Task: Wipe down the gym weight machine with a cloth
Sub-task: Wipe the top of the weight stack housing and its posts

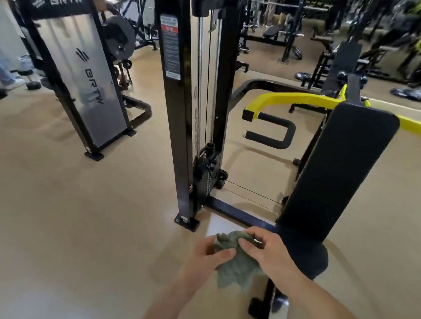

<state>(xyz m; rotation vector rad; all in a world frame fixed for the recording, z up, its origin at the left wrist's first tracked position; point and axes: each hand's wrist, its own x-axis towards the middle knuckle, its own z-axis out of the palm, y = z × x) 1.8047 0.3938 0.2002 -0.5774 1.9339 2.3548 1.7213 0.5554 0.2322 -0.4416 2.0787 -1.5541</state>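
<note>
A crumpled grey-green cloth (235, 266) hangs between my two hands, low in the middle of the head view. My left hand (205, 257) pinches its left side with thumb and fingers. My right hand (264, 247) grips its top right corner. Both hands are just in front of the weight machine. Its black upright column (177, 126) rises straight ahead, with cables and guide rods beside it. The black padded back rest (337, 171) slants up to the right of my hands. A yellow arm (298, 99) with black foam handles (273, 133) reaches out behind the pad.
A second machine with a silver BRTW shroud (87, 78) stands at the back left. Racks, benches and people fill the far right and far left. The machine's black base bar (237, 214) runs along the tan floor (70, 222), close to my hands.
</note>
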